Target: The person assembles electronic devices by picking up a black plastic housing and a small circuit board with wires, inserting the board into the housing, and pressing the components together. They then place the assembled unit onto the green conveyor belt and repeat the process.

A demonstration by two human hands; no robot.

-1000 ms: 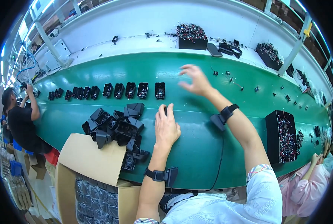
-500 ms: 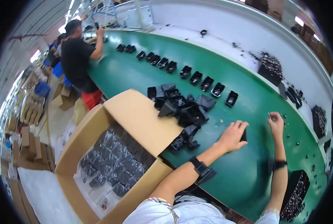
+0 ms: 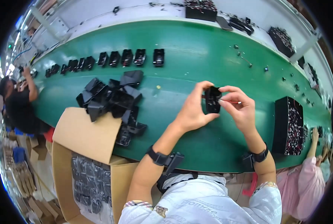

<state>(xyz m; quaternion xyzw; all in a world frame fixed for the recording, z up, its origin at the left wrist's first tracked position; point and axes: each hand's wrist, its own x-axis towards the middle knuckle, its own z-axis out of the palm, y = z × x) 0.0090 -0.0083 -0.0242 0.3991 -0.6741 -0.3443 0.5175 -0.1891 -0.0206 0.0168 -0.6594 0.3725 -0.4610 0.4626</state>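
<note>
Green bench [image 3: 211, 149]: spreads under everything handled; the held housing is up over its near half.
Open carton [image 3: 88, 130]: left of the held housing and nearer the wearer; flap folded out onto the bench edge, wrapped dark pieces in rows inside.
Co-worker, pink top [image 3: 308, 183]: far right of the held housing, nearer the wearer, an arm reaching onto the bench.
Co-worker, black top [image 3: 22, 112]: far left of the held housing, arms raised at the bench edge.
Pile of black housings [image 3: 118, 97]: left of the held housing, well apart, heaped at mixed angles.
Row of housings [image 3: 114, 58]: left of and beyond the held housing, open faces up.
Black bin [image 3: 281, 127]: right of the held housing, full of small wired parts.
Left hand [image 3: 192, 110]: wraps the held housing from its left, fingers at the far end, thumb at the near end; grip narrowed on it.
Right hand [image 3: 243, 110]: just right of the held housing, thumb and forefinger pinched on a lead, fingertips at the rim.
Held housing [image 3: 212, 102]: between both hands, cavity showing.
Red lead [image 3: 232, 102]: right of the held housing, at the right fingertips; inner end hidden, cannot tell what it joins.
Yellowish bit [image 3: 158, 87]: left of the held housing, loose on the bench.
</note>
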